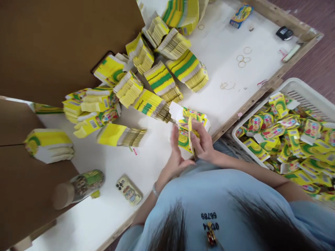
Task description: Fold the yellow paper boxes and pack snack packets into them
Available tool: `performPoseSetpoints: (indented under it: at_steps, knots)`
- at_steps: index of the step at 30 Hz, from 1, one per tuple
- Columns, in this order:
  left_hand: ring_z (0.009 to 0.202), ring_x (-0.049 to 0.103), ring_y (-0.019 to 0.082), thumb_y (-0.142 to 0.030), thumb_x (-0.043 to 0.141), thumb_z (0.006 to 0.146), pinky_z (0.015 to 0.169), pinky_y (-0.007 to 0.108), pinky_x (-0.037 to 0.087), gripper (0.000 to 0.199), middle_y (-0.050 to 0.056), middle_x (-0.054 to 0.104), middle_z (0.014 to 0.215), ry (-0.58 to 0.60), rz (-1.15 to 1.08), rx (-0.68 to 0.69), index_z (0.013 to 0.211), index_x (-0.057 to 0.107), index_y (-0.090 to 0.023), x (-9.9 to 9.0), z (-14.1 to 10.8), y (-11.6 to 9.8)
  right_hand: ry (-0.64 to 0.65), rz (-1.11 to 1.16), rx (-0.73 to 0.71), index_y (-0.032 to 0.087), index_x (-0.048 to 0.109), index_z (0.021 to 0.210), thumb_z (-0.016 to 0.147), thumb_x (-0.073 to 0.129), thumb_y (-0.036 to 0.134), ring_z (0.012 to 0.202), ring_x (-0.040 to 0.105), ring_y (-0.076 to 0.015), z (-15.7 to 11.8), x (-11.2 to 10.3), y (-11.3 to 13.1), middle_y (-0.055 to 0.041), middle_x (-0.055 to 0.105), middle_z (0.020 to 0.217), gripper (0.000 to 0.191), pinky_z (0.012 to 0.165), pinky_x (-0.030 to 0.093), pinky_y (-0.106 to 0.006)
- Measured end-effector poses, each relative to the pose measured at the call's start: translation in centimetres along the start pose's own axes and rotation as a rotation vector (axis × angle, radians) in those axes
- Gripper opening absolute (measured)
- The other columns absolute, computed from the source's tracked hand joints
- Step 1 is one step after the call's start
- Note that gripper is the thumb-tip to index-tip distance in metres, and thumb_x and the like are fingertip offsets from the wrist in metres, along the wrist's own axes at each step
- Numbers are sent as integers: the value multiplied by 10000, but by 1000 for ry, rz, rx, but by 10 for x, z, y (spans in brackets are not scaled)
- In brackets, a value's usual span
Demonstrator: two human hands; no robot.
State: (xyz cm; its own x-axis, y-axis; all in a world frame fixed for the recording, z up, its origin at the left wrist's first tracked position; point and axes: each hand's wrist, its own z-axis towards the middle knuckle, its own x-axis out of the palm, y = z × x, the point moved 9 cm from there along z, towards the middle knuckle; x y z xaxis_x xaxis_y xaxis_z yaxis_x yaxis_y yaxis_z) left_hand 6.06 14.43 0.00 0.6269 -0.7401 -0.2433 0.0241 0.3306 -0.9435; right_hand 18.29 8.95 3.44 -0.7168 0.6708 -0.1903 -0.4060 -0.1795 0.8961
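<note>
My right hand (203, 143) grips a small yellow carton (191, 134), seen nearly edge-on, between thumb and fingers. My left hand (177, 157) is open beside it, fingers stretched upward and thumb pointing toward the carton's lower end. Whether the left thumb touches the carton I cannot tell. Just behind both hands, flat yellow-and-green cartons (195, 113) with white flaps lie on the table, partly covered by my fingers. A fanned row of flat cartons (151, 104) reaches to them from the upper left.
Several bundles of flat cartons (161, 81) spread over the white table (220, 42). On the right stands a white basket (248, 122) heaped with cartons. A phone (129, 190), a lidded jar (87, 184), rubber bands (243, 61), a blue box (241, 16) and a black tape measure (284, 33) lie about.
</note>
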Motion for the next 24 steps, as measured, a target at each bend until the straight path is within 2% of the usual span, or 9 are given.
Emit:
performPoseSetpoints:
  at_steps: [2,5,7,9,13,16,20,22,24]
  knots:
    - [1565,323,369,-694,589,903,1252,506,343,973,187,296,1687,157,-98,-38,1663,127,-300,31,-4,12,-64,-24,64,256,656,1166,1070,390,424,1341,578,-278,1,-7,0,-105,700,1248,330,1188,422,-534]
    - [1473,460,353,-601,510,983,1220,478,387,768,182,490,1559,154,-200,-123,1627,277,-255,45,-9,23,-38,-19,215,257,679,1127,1062,404,479,1293,616,-270,-1,-8,-12,-77,740,1168,360,1221,377,-544]
    - [1313,598,324,-558,517,993,1150,443,461,661,153,631,1403,76,-213,-170,1561,412,-236,40,-13,26,-27,25,293,247,687,1091,1051,436,502,1121,697,-244,-6,-10,-23,-62,767,1053,360,1100,508,-478]
    - [1135,683,285,-528,513,1004,1050,404,530,573,129,711,1262,37,-229,-247,1485,513,-217,38,-19,30,-51,84,340,236,675,1051,1027,502,514,893,736,-203,-12,-15,-31,-42,767,921,328,843,607,-360]
    - [1067,715,295,-581,464,1010,965,404,570,555,132,754,1184,1,-313,-384,1385,609,-198,41,-33,39,-119,220,447,252,582,1121,931,705,470,619,704,-143,-31,-21,-46,23,730,755,315,581,551,-237]
    - [1090,718,287,-596,509,990,948,392,577,595,124,754,1201,-42,-352,-444,1467,518,-241,43,-41,47,-122,284,427,278,516,1234,895,761,436,644,715,-141,-40,-24,-44,23,745,804,447,580,550,-227]
    - [970,741,216,-528,553,998,866,352,595,827,109,744,1175,-73,-429,-374,1627,55,-329,39,-44,42,-38,192,336,249,659,1141,911,736,425,774,729,-163,-42,-36,-35,-51,771,973,300,678,592,-274]
    - [756,715,170,-510,580,992,713,292,584,813,63,751,981,30,-445,-363,1610,89,-316,42,-43,37,71,169,372,233,722,1063,933,702,446,743,715,-164,-43,-37,-37,-54,778,954,250,658,586,-278]
    - [608,641,131,-493,633,971,609,242,534,710,12,709,806,136,-456,-409,1543,275,-272,46,-41,34,175,165,415,218,741,978,980,627,469,698,694,-157,-46,-35,-41,-34,765,850,276,640,573,-269]
